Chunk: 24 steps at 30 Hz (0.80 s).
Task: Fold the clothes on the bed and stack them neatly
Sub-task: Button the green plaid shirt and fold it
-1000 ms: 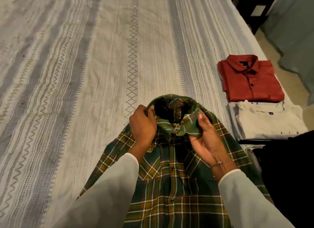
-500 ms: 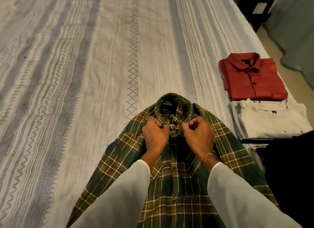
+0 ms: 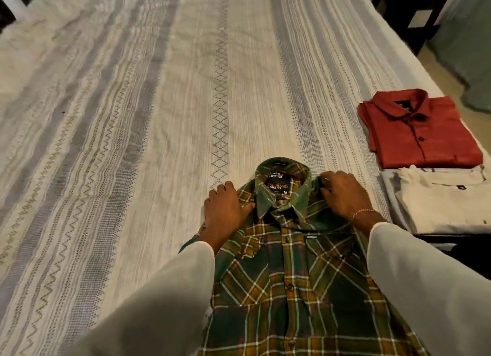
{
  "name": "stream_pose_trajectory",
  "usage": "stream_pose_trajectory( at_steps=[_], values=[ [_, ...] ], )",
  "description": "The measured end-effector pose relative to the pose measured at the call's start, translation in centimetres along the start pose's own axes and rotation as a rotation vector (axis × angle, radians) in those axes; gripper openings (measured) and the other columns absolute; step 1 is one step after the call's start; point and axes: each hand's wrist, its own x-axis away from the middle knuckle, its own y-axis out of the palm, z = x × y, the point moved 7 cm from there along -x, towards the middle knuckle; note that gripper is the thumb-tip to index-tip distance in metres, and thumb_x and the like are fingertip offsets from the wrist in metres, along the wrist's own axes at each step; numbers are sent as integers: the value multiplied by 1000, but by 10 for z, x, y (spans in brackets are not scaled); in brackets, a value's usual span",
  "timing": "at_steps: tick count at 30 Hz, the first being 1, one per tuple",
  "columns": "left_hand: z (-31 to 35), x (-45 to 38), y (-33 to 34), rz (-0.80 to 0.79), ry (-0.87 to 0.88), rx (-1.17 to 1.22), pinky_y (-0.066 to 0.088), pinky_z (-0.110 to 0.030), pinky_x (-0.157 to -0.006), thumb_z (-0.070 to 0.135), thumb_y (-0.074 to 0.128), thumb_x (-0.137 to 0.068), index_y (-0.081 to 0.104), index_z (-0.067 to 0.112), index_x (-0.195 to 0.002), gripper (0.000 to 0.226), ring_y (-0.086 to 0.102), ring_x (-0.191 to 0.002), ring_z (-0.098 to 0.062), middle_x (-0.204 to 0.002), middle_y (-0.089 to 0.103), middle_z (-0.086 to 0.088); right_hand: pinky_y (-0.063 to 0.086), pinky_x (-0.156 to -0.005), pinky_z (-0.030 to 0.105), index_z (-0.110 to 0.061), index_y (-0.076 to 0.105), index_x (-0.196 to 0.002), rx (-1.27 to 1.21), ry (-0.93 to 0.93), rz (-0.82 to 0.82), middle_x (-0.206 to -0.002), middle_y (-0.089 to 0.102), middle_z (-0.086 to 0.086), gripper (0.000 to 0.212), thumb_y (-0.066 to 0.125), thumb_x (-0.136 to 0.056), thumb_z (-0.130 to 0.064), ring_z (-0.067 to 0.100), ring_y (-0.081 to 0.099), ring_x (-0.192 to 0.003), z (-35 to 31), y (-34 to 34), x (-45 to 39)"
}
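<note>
Green plaid shirt front up, buttoned, on the near bed, left hand and right hand pressing its shoulders, fingers loosely spread, gripping nothing. Laying flat, probably; next, sleeves folded in evenly. Far right: folded red shirt, cream garment.

Bedspread open leftward; red shirt, white stack crowd right.

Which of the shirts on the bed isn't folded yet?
The green plaid shirt, lying spread front-up with the left hand and right hand on its shoulders. The red shirt and white shirt are already folded.
</note>
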Motion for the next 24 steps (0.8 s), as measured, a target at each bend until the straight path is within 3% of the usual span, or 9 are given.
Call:
stream_pose_trajectory(
  at_steps=[3,6,9,12,14,16,19,21,24],
  values=[
    [3,-5,-8,46,54,134,55,-40,-93,56,58,-95,64,21,-114,40,65,-91,-19,-110,70,-1,49,-84,45,-14,71,-107,24,-6,142,-105,66,17,26,56,-99,-33,39,56,-101,-2,-4,-5],
    [-1,3,-32,137,66,235,57,-34,-87,43,57,-100,76,17,-106,33,67,-80,-16,-99,75,-1,46,-82,43,-21,73,-105,-105,-39,248,-99,63,12,28,52,-101,-39,36,54,-98,-5,-21,3],
    [-9,16,-71,243,61,456,56,-34,-88,37,53,-103,76,15,-103,32,66,-79,-15,-99,75,-2,48,-79,38,-17,74,-109,-303,-50,326,-99,69,13,26,54,-103,-32,34,62,-92,0,-52,14],
    [-14,40,-115,285,68,555,49,-29,-87,33,44,-106,62,15,-111,26,59,-81,-9,-105,67,0,43,-73,29,-13,70,-104,-453,-111,388,-94,73,10,22,53,-104,-27,24,63,-82,-4,-100,33],
    [-14,56,-138,239,119,519,49,-23,-80,35,39,-107,52,16,-115,25,55,-78,-3,-107,62,1,37,-69,26,-13,68,-101,-488,-146,344,-92,72,7,20,53,-104,-25,21,62,-81,-9,-129,42],
    [-16,71,-166,198,162,494,45,-14,-70,44,39,-104,47,17,-119,32,55,-80,1,-112,64,-3,41,-69,24,-16,69,-98,-517,-185,295,-91,71,1,14,59,-101,-26,19,64,-83,-14,-167,49],
    [-17,107,-228,151,237,455,44,-13,-62,54,72,-85,46,20,-114,51,61,-81,-3,-95,63,6,52,-74,29,-21,73,-94,-571,-215,210,-88,72,-5,6,71,-93,-27,14,68,-85,-26,-240,73],
    [-15,127,-271,132,322,328,43,-13,-65,47,84,-77,47,21,-112,58,63,-86,-10,-97,61,6,54,-74,22,-23,75,-93,-582,-262,122,-86,74,-7,8,76,-88,-29,6,69,-82,-39,-293,93],
    [-15,156,-334,194,420,182,43,-24,-69,32,82,-81,49,19,-104,42,64,-91,-23,-100,66,-5,53,-69,15,-18,76,-89,-549,-302,73,-82,76,-3,22,87,-74,-28,6,70,-77,-57,-365,124]
  ],
)
